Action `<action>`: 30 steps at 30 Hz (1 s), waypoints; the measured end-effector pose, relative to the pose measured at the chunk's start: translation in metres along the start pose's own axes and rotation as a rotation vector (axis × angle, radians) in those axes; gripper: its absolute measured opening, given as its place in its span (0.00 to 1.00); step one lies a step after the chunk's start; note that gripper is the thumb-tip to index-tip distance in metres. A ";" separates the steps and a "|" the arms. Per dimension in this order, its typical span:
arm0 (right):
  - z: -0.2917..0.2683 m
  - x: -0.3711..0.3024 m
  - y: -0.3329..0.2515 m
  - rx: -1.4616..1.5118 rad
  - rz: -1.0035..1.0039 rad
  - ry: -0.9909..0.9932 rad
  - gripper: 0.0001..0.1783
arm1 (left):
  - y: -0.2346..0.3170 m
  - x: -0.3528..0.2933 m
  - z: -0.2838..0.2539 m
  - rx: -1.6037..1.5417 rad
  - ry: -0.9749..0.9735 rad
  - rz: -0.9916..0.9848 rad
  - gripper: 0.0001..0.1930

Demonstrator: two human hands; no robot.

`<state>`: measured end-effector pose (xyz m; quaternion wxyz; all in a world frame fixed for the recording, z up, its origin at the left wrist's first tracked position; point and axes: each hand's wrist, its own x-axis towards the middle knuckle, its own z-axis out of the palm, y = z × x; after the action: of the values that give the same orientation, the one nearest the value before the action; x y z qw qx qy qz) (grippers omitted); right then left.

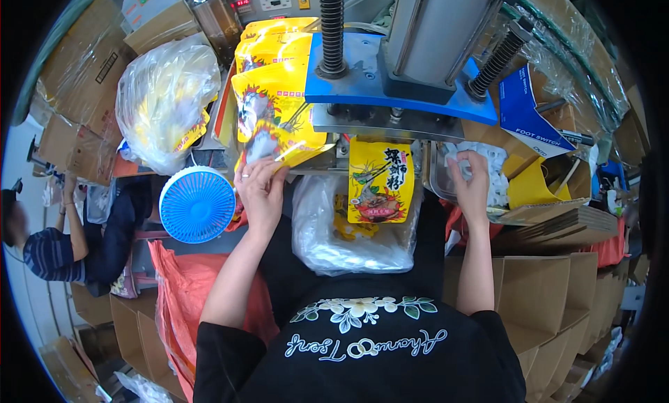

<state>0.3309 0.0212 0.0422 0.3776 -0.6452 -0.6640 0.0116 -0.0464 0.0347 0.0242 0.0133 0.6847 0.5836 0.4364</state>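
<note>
My left hand (260, 190) is closed on the near end of a yellow printed pouch (298, 144), lifting it from the front of a row of similar yellow pouches (273, 63). Over a clear plastic tub (442, 183) of small white pieces (493, 167), my right hand (471, 183) has its thumb and fingers curled together. Whatever lies between those fingertips is too small to make out. Between my hands, another yellow pouch (380, 183) hangs face up from under the plate of a blue press (404, 96). Below it, a clear plastic bag (320, 246) sits on my lap with yellow pouches inside.
A small blue fan (198, 204) stands left of my left hand, before a clear bag (166, 100) of pouches. A red sack (209, 284) lies at lower left. Cardboard boxes (533, 291) crowd the right. At far left, another person (59, 253) sits working.
</note>
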 end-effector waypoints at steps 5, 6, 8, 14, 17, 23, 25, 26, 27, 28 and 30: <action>-0.006 -0.004 -0.045 0.661 0.148 -0.325 0.07 | 0.040 -0.024 0.003 -0.745 -0.355 -0.357 0.08; -0.006 -0.002 -0.056 0.670 0.047 -0.396 0.08 | 0.041 -0.033 0.010 -0.728 -0.381 -0.364 0.09; -0.012 0.003 -0.068 0.605 -0.163 -0.600 0.07 | 0.042 -0.044 0.025 -0.660 -0.455 -0.266 0.09; -0.002 0.011 -0.059 0.682 -0.195 -0.922 0.11 | 0.050 -0.047 0.035 -0.677 -0.741 -0.085 0.10; 0.001 0.009 -0.061 0.758 -0.055 -0.894 0.14 | 0.048 -0.055 0.049 -0.918 -0.758 -0.340 0.10; -0.006 0.010 -0.036 0.398 0.129 -0.351 0.19 | 0.072 -0.026 0.074 -1.135 -0.513 -0.787 0.13; -0.020 0.012 -0.028 0.042 0.114 -0.197 0.14 | 0.075 -0.017 0.082 -1.234 -0.487 -0.870 0.13; -0.024 0.010 -0.019 0.035 0.114 -0.190 0.14 | 0.077 -0.013 0.087 -1.329 -0.469 -0.947 0.12; -0.026 0.008 -0.010 -0.124 0.115 -0.228 0.14 | 0.076 -0.009 0.091 -1.336 -0.470 -0.943 0.12; -0.024 0.005 -0.004 -0.281 0.116 -0.265 0.13 | 0.075 -0.007 0.095 -1.361 -0.443 -0.990 0.12; -0.009 -0.004 0.006 -0.313 0.102 -0.284 0.13 | 0.076 -0.002 0.099 -1.391 -0.426 -1.030 0.11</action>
<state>0.3404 0.0144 0.0434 0.1743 -0.7207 -0.6708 0.0182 0.0749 0.0574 0.0016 0.7285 0.2410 0.4074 0.4952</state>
